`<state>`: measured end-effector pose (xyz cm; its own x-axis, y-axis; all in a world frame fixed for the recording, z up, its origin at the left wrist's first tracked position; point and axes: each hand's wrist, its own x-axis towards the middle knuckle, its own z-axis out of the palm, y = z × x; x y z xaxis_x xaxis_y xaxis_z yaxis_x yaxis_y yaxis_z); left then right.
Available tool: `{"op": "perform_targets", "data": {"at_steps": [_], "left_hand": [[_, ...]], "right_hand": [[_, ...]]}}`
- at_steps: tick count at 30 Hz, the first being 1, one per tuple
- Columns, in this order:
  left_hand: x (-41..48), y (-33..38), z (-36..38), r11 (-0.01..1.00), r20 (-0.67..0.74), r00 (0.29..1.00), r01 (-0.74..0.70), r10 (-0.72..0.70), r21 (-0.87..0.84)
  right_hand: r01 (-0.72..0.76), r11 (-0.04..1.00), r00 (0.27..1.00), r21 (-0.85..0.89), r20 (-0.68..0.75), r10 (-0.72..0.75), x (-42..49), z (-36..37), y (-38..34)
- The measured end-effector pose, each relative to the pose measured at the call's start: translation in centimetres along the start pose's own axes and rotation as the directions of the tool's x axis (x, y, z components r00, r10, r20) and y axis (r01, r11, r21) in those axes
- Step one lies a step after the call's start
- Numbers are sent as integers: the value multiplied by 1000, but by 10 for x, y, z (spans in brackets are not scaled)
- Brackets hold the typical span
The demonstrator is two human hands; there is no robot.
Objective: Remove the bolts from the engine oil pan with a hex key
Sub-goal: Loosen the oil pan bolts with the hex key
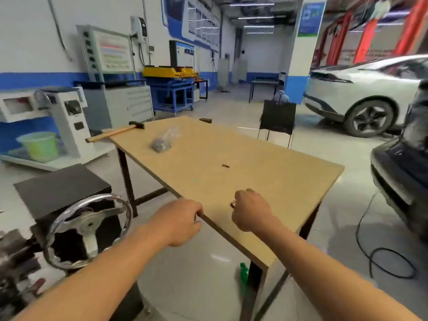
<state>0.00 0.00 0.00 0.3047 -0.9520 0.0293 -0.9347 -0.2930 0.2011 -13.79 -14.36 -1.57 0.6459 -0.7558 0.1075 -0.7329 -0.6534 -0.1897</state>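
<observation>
Left hand [183, 218] grips the near edge of the wooden table [266, 181]; the right hand [251, 210] is a fist just above the tabletop.
The left fingers curl over the edge of the board. The right fingers are curled tight, and a small shiny ring-shaped metal piece [232, 203] shows at the thumb side, apparently held; whether it belongs to a hex key cannot be told. Beside the left forearm stands a chrome handwheel [88, 230], with blurred dark machinery at the frame's edge. Farther on, a single bolt [225, 166] lies loose in mid-table, well apart from both hands. Beyond it sits a clear bag [162, 142] of metal parts, and a hammer [115, 133] lies at the far left corner with its wooden handle overhanging. Behind the table are a black chair [276, 117] and a white car [366, 93].
</observation>
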Motion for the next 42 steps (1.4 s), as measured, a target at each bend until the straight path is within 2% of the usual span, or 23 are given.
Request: {"op": "perform_targets", "data": {"at_steps": [1, 4, 9, 13, 16, 19, 23, 26, 29, 32, 34, 37, 40, 42], "left_hand": [[13, 8, 5, 1000, 23, 1000, 2, -2, -15], [30, 28, 18, 1000, 95, 995, 19, -19, -6], [27, 29, 30, 999, 131, 991, 29, -33, 36], [4, 11, 13, 996, 71, 994, 81, -83, 39], [-29, -14, -13, 993, -16, 995, 101, -101, 54], [-74, -36, -42, 980, -45, 990, 136, -131, 147], [-148, -56, -80, 964, -88, 985, 161, -146, 211], [-202, -73, -110, 953, -165, 972, 202, -167, 225], [-254, -92, -145, 951, -225, 961, 209, -158, 228], [-298, -111, -174, 961, -276, 946, 220, -168, 168], [-317, -126, -187, 962, -322, 928, 239, -187, 131], [-329, -149, -195, 969, -397, 897, 238, -193, 68], [-328, -177, -189, 971, -447, 872, 238, -199, 32], [-319, -196, -179, 966, -429, 878, 256, -214, 43]], "right_hand": [[-21, 999, 998, -38, 64, 24, 4, -1, 9], [-64, 996, 987, -69, 141, 74, 15, 4, 24], [-21, 1000, 970, 1, 241, 20, 33, 4, 15], [-51, 979, 915, 199, 403, -34, 39, 8, -13], [7, 929, 871, 371, 454, -187, 27, 8, -50], [104, 815, 826, 570, 407, -390, 1, -3, -96], [266, 621, 684, 738, 309, -660, -46, -35, -162], [367, 509, 567, 778, 246, -786, -78, -62, -202], [505, 440, 453, 742, 205, -867, -103, -84, -241], [634, 389, 384, 668, 164, -909, -118, -99, -281], [689, 357, 377, 631, 108, -920, -123, -103, -305], [705, 306, 414, 639, -21, -910, -124, -98, -330], [655, 297, 434, 695, -24, -901, -120, -77, -341], [574, 298, 476, 762, -14, -880, -118, -55, -343]]}}
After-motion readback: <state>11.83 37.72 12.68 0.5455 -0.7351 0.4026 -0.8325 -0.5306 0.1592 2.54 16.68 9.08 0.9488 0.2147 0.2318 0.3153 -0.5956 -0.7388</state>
